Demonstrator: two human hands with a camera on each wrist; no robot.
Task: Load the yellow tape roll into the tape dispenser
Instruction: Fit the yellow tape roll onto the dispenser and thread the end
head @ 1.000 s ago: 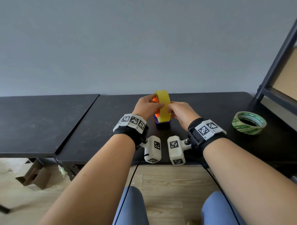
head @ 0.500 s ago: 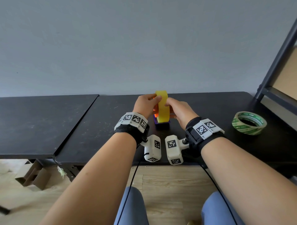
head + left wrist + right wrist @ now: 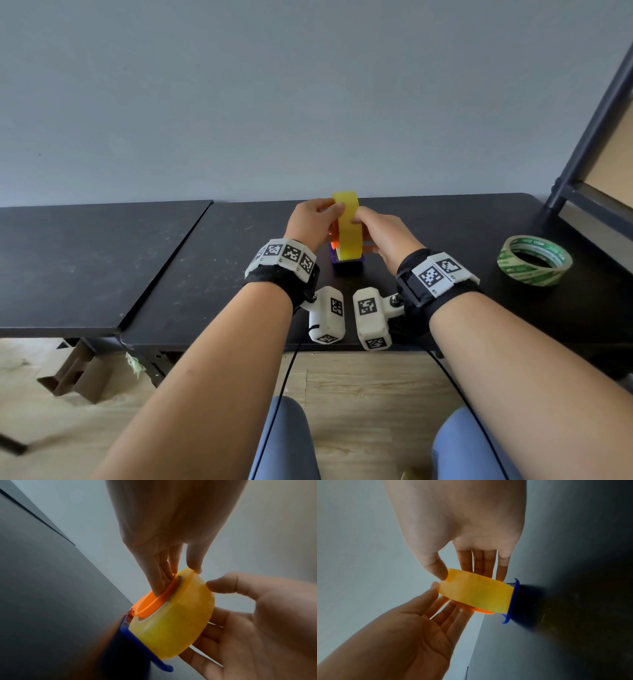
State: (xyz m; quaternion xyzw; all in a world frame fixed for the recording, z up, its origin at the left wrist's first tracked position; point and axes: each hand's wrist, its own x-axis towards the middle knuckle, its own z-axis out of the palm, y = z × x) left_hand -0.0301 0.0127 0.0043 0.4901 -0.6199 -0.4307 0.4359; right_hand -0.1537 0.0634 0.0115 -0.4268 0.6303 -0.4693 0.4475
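The yellow tape roll (image 3: 348, 229) stands on edge over the blue dispenser base (image 3: 346, 265), mid-table near the wall. An orange hub (image 3: 154, 601) sits in the roll's left face. My left hand (image 3: 330, 214) has its thumb on the roll's top rim and its fingers (image 3: 161, 582) pressed on the hub. My right hand (image 3: 361, 219) pinches the roll from the other side, thumb (image 3: 436, 569) on the rim, fingers down the right face. In the right wrist view the roll (image 3: 476, 595) touches the base (image 3: 513, 601). How the hub seats in the dispenser is hidden.
A green tape roll (image 3: 534, 260) lies flat on the table's right part. A dark shelf frame (image 3: 589, 137) rises at the far right. A second black table (image 3: 85, 260) adjoins on the left, with cardboard (image 3: 78, 373) on the floor beneath.
The roll has turned from a slight tilt to squarely edge-on, hiding more of the orange hub. Both hands' fingertips have crept up to the roll's top. The base has not moved.
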